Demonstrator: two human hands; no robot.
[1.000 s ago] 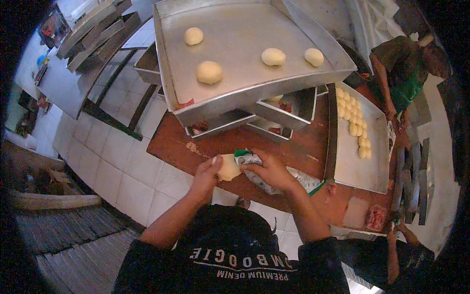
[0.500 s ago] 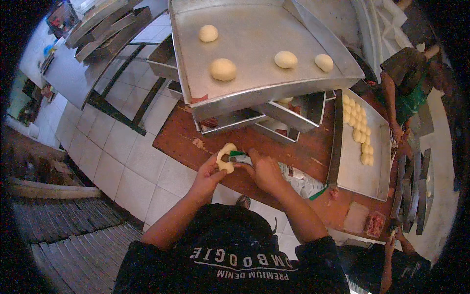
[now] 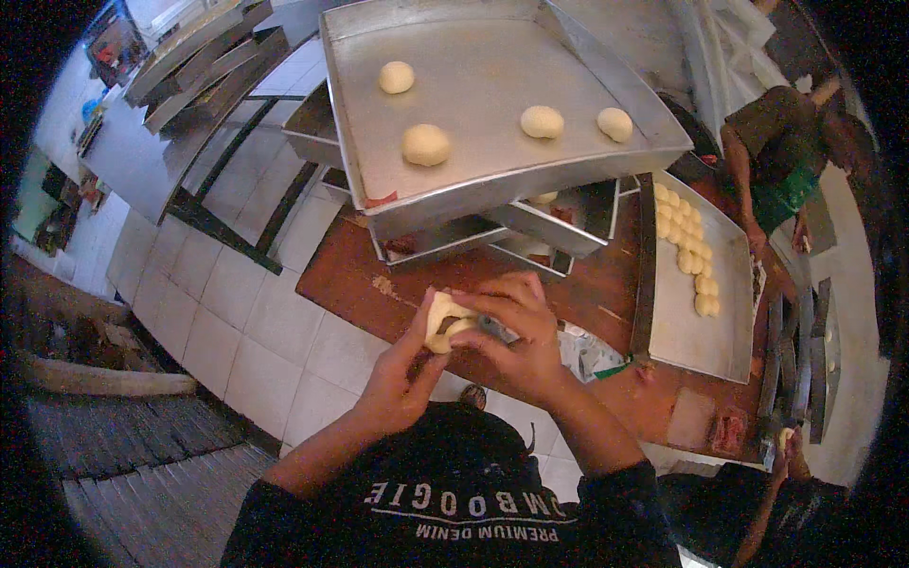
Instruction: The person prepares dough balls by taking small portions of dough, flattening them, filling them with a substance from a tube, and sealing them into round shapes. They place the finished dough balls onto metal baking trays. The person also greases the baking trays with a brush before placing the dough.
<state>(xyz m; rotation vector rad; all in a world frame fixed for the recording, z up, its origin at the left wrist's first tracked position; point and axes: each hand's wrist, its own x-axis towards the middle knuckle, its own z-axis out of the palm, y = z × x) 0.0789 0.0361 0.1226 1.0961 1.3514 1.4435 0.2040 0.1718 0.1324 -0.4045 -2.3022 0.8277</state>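
Note:
My left hand [image 3: 398, 379] cups a flattened piece of pale dough [image 3: 438, 317], its fingers and thumb wrapped round the left side. Brown filling [image 3: 445, 327] sits in the hollow of the dough. From the other side, my right hand [image 3: 525, 341] pinches the dough's edge between thumb and fingers, folding it inward. A silver and green plastic bag [image 3: 589, 352] lies on the red-brown table [image 3: 350, 265], partly hidden behind my right hand. Past my hands, a large metal tray [image 3: 473, 85] holds several round dough balls [image 3: 426, 145].
The large tray rests on stacked smaller metal pans [image 3: 559, 222]. To the right, another tray [image 3: 705, 346] carries rows of dough pieces [image 3: 677, 222]. A tub of reddish filling [image 3: 729, 431] stands near the table's right end. Two co-workers [image 3: 776, 161] are at the right side.
My right hand has let go of the silver and green bag, which now lies on the table, and has taken hold of the dough's edge. The dough is more folded over its filling.

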